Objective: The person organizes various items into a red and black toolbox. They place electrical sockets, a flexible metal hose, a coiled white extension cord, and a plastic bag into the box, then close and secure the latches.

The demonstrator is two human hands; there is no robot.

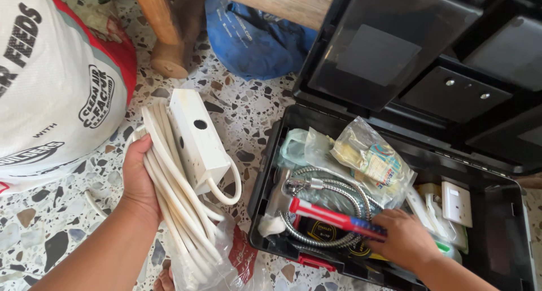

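My left hand [137, 181] grips a coiled white cable [175, 195] with a white extension box [196, 138] attached, held over the speckled floor. My right hand [403, 238] reaches into the open black toolbox [265, 172] and closes on a red and blue tool handle [333, 218]. Under that tool lie a coiled chrome shower hose [333, 189] and a black and yellow tape measure [330, 233]. A clear plastic bag of small parts [370, 155] rests at the back of the box.
White sockets and switch plates [456, 203] fill the toolbox's right side; its lid [406, 48] stands open behind. A large white printed sack [51, 82] sits at left, a blue bag [254, 39] and a wooden furniture leg [166, 37] beyond. A plastic bag [226, 263] lies below the cable.
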